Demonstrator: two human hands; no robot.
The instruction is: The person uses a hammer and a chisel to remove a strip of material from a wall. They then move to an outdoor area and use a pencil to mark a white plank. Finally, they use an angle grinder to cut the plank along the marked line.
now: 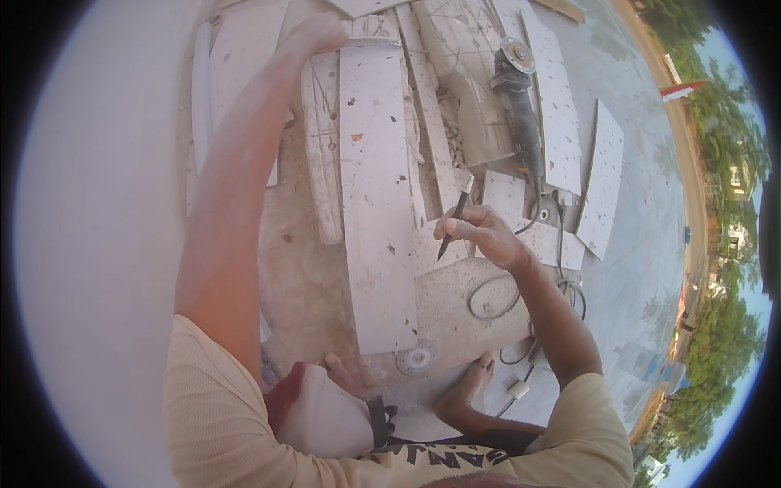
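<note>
A long white tile strip (376,187) lies lengthwise in front of me, with dark chips scattered over its face. Across its far end rests a thin metal ruler (371,42). My left hand (320,34) reaches far forward and is closed at the ruler's left end; its fingertips are only partly visible. My right hand (483,232) is right of the strip's middle, pinching a black marker (455,215) with a pale upper end. The marker points down and sits apart from the strip.
An angle grinder (518,114) lies at the far right on more white pieces, its cable (494,315) looping nearer me. Broken slabs (476,114) and rubble surround the strip. A round disc (416,358) lies by its near end, close to my bare feet (465,390).
</note>
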